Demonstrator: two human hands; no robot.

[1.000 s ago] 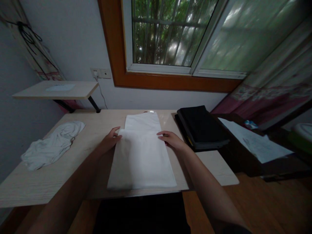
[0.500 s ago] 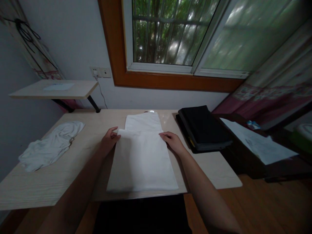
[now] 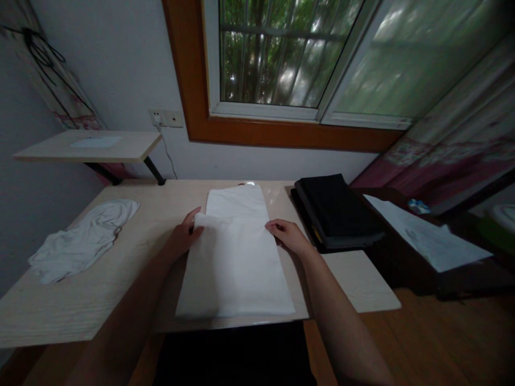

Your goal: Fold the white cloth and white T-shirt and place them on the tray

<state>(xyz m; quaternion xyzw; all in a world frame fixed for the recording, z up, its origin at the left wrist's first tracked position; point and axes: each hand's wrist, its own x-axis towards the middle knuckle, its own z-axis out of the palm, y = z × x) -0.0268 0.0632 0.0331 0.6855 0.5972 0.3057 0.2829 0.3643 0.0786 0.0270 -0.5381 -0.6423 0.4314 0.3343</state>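
Note:
A white cloth [image 3: 237,268], folded into a flat panel, lies on the desk in front of me. A narrower section [image 3: 235,201] of it sticks out beyond its far edge. At the far left corner, my left hand [image 3: 184,236] has its thumb on the cloth and its fingers apart, stretched past the edge. My right hand [image 3: 287,235] is closed at the far right corner, thumb and fingertips pinching the cloth's edge. Its lower fingers are partly hidden.
Left on the desk [image 3: 161,311] lies a crumpled white cloth [image 3: 86,241], below a raised shelf [image 3: 48,147]. Black folders [image 3: 338,209] are stacked to the right. Beyond them, a paper sheet [image 3: 422,236] rests on a dark surface. A window [image 3: 281,64] stands behind.
My left hand's fingers have spread from a pinch at the corner, and its thumb reaches further over the cloth. My right hand has slid slightly nearer along the edge. The cloth looks unmoved.

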